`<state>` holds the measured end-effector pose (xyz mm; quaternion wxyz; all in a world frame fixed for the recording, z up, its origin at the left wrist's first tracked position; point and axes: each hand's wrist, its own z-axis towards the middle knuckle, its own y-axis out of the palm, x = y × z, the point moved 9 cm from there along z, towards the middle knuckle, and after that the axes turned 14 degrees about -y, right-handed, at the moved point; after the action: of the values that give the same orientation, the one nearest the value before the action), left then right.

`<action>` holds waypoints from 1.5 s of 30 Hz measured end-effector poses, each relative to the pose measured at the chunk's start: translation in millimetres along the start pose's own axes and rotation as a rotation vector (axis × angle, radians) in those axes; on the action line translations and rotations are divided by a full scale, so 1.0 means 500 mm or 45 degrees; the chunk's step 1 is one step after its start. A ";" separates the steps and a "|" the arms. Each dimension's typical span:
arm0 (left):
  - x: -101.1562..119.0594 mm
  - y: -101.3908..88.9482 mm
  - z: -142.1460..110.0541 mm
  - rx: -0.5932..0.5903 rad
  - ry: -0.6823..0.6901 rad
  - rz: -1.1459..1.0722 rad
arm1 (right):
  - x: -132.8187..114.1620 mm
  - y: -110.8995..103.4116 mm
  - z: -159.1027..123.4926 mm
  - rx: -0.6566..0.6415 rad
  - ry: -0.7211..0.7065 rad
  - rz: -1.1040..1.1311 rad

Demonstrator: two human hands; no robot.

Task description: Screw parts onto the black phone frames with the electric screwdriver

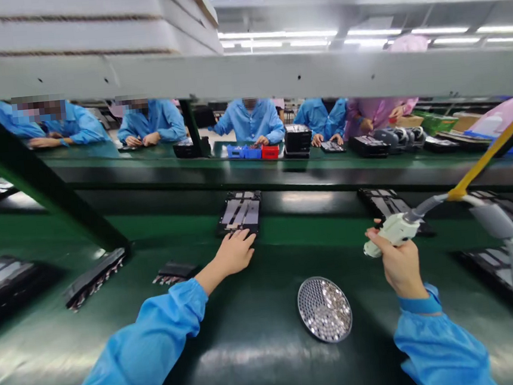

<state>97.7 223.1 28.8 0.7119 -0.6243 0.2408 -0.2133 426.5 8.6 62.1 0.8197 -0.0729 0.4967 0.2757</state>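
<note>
Grip of right hand (403,263) clamps one tool (391,233); open left hand (234,254) touches one device (240,210).

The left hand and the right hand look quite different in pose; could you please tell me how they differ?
The left hand is open, palm down, its fingers at the near edge of a black panel; the right hand is closed around a pale tool. The left hand's fingers are spread, while the right hand's are curled. Both are bare, below blue sleeves.
</note>
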 end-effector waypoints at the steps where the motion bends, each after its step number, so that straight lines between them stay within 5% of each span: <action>1: 0.035 0.001 -0.025 -0.005 0.061 -0.023 | -0.003 0.001 0.001 -0.001 0.001 0.003; 6: 0.150 0.017 -0.115 -0.034 0.254 -0.183 | -0.037 0.010 0.003 -0.001 -0.039 -0.004; 9: 0.162 0.029 -0.131 0.009 0.255 -0.275 | -0.099 0.034 -0.010 -0.054 -0.149 0.065; 14: 0.157 0.032 -0.138 0.097 0.262 -0.363 | -0.170 0.115 -0.085 -0.367 -0.123 0.229; 24: 0.164 0.015 -0.142 0.154 0.287 -0.346 | -0.130 0.205 -0.237 -0.705 0.128 0.428; 45: 0.168 0.021 -0.139 0.093 0.276 -0.345 | -0.117 0.205 -0.245 -0.693 0.118 0.303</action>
<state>122.1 119.1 4.9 0.6686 -0.5982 0.2220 -0.3820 257.3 23.8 67.0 0.7086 -0.2435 0.4465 0.4891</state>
